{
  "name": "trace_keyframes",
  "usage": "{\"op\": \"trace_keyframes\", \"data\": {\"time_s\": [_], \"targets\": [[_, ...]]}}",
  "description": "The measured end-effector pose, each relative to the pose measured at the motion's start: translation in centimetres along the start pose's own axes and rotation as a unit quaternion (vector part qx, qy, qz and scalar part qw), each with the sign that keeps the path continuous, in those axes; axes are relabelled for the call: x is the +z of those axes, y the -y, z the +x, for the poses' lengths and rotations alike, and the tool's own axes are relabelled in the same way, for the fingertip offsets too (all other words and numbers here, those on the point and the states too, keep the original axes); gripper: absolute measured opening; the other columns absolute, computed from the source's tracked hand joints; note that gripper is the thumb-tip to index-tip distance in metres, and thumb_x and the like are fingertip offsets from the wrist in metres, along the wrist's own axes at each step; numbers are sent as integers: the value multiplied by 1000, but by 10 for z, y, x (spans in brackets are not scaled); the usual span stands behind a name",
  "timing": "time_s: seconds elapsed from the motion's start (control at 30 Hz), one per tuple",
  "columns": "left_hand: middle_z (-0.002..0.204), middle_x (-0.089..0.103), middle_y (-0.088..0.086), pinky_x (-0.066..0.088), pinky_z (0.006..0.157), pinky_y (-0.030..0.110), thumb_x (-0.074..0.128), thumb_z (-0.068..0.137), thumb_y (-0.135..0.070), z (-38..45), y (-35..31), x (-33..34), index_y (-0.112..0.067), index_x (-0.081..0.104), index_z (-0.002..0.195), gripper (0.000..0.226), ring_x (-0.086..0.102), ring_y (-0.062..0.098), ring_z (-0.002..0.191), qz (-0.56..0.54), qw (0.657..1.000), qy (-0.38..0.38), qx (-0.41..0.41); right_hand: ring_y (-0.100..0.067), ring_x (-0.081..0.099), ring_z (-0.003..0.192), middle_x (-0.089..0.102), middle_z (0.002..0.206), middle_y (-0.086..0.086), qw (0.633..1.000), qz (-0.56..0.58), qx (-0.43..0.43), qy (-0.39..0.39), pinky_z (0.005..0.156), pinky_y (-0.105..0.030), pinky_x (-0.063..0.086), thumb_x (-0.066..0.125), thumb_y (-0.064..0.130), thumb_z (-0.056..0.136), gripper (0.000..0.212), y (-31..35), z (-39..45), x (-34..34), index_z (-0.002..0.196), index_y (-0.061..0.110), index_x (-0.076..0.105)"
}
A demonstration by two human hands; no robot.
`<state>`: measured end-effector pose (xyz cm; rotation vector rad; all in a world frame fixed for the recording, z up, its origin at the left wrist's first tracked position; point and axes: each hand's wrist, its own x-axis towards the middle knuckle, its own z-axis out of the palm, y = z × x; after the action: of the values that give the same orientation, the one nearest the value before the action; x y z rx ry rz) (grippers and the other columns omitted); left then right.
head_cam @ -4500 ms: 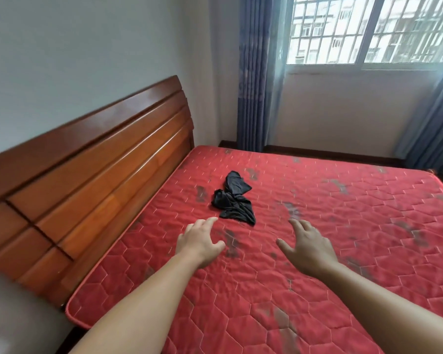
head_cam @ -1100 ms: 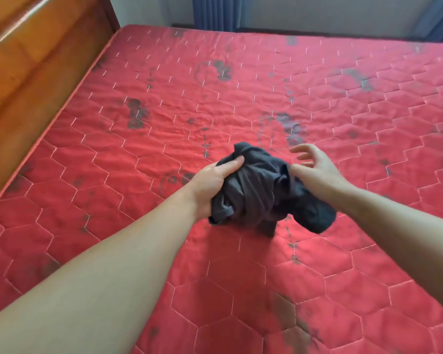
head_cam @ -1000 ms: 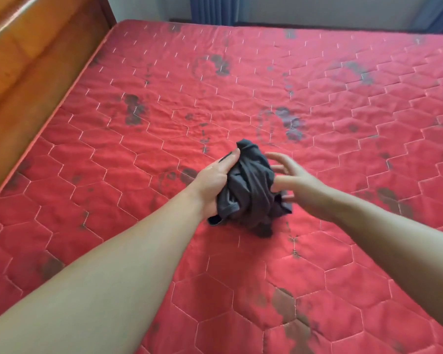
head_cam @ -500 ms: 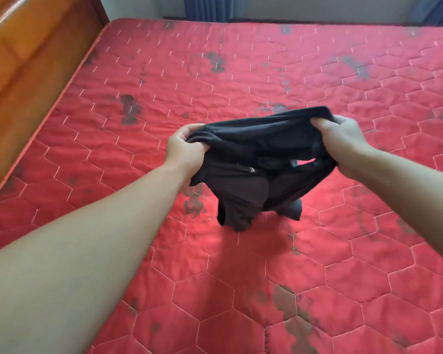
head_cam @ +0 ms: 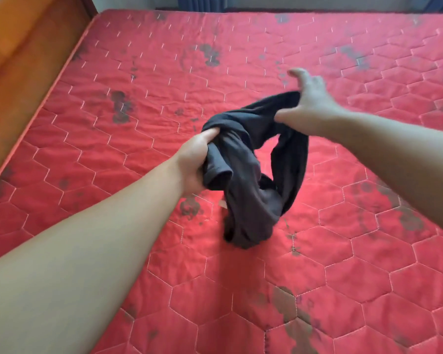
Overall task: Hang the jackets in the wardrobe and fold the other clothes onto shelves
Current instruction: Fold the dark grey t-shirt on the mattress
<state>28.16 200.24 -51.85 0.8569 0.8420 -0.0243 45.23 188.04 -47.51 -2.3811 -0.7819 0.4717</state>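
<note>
A crumpled black garment (head_cam: 251,190) hangs in a loop above the red quilted mattress (head_cam: 138,103), its lower end touching the bed. My left hand (head_cam: 196,162) grips a bunched part of it at the left, fingers curled round the cloth. My right hand (head_cam: 308,103) is higher at the right with straight, spread fingers. The garment's upper edge runs under its palm, and whether the thumb holds the cloth is hidden.
The mattress with dark stains fills most of the view. A wooden headboard (head_cam: 18,62) runs along the left edge. Blue curtains (head_cam: 197,1) and a wall show at the far end of the bed.
Half a second ago both hands held the garment stretched out between them. Now my right hand has let go of its grip and spread its fingers, and the garment sags into a loop.
</note>
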Motion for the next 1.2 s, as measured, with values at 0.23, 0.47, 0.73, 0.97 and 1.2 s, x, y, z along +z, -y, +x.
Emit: {"op": "trace_keyframes", "data": {"time_s": [0.23,0.47,0.73,0.97,1.2], "targets": [[89,68,16,51,79,36,35,102,-41,-9,-17,22,1,61,99,49,64,27,85,-65,998,-13,-7,-7,64,91,67,110,1,933,300,14,200,84,-26,53,70,23,71,61,-15,-76,69,126,29,45],[60,38,6,39,52,25,34,76,20,-3,-27,20,-12,40,71,34,42,17,49,114,988,-61,89,-20,62,83,70,87,-3,985,102,136,-14,65,-24,38,58,7,82,23,-57,-66,76,95,20,72],[86,54,11,52,53,29,29,83,22,2,-27,31,-19,55,112,57,54,17,61,55,987,-115,100,-23,61,78,66,79,1,989,-72,100,-77,70,-30,51,66,21,76,6,-75,-48,1,78,22,71],[95,64,17,47,51,26,46,86,-10,-16,-25,39,-6,69,91,24,59,23,67,204,976,-38,60,-20,53,70,58,77,-4,943,268,196,28,66,-33,54,38,8,88,31,-64,-54,6,89,20,67],[72,61,-5,42,54,21,73,81,-38,-68,-77,51,-24,71,88,16,57,13,63,702,694,-27,156,-17,53,80,51,95,4,991,-41,-35,123,67,-29,42,62,17,78,46,-9,-58,-75,120,30,49]]}}
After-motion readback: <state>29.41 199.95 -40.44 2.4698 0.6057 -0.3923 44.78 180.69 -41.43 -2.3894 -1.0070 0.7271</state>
